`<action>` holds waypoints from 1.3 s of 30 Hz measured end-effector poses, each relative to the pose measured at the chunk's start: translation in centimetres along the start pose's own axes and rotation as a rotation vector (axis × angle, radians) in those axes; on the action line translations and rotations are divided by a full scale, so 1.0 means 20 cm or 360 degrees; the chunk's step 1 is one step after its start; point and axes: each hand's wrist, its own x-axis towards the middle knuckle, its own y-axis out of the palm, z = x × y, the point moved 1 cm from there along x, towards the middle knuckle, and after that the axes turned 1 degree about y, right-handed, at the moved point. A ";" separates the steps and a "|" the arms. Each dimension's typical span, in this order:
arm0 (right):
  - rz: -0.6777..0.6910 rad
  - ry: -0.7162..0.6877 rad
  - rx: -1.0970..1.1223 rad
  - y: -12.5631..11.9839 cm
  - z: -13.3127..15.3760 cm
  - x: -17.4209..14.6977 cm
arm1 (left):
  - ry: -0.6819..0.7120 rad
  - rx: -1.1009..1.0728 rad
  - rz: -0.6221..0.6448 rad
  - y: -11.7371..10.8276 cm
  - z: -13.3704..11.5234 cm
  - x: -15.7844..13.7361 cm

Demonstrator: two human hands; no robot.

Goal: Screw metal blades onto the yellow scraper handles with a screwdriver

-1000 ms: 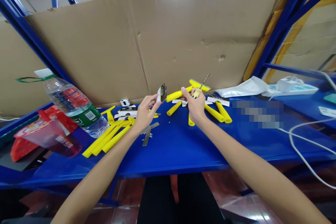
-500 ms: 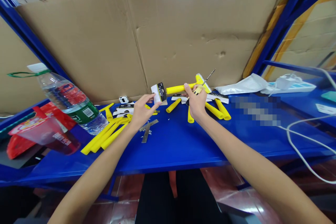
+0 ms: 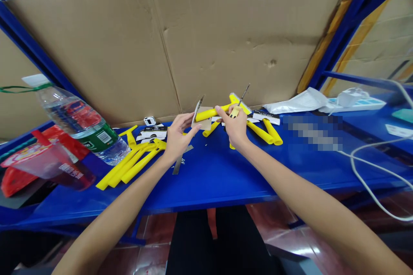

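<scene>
My right hand point(image 3: 236, 131) is closed around a yellow scraper point(image 3: 207, 114) and a screwdriver point(image 3: 244, 94) together. The scraper's wide head points up and right, and its tubular handle points left. The screwdriver's thin shaft sticks up beside the head; its pale yellow grip is partly covered by my fingers. My left hand point(image 3: 178, 137) pinches a folded packaging card point(image 3: 207, 125) between thumb and fingers. The card stands partly open at the handle's end, its plain brown inside showing. Whether card and handle touch, I cannot tell.
Several yellow scraper handles point(image 3: 137, 167) lie left on the blue table point(image 3: 213, 180), with more point(image 3: 260, 132) at right. Printed cards point(image 3: 154, 132) and metal strips point(image 3: 177, 165) lie nearby. A water bottle point(image 3: 93, 131), red cup point(image 3: 72, 172) and white cable point(image 3: 358, 167) flank the space.
The scraper and screwdriver have moved left with my right hand. The card in my left hand has turned and opened, and the scraper's handle end is now at it.
</scene>
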 end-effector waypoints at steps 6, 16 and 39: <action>-0.0079 -0.0083 0.0017 0.00 0.01 0.01 | 0.0015 -0.0088 -0.0024 0.03 -0.05 -0.01; 0.0142 -0.0178 -0.0023 0.01 0.05 -0.02 | -0.0697 -0.0887 -0.0249 0.02 0.01 0.01; 0.1096 -0.0278 -0.0308 -0.01 0.21 -0.04 | -0.1050 -0.0625 0.0622 0.08 -0.08 -0.05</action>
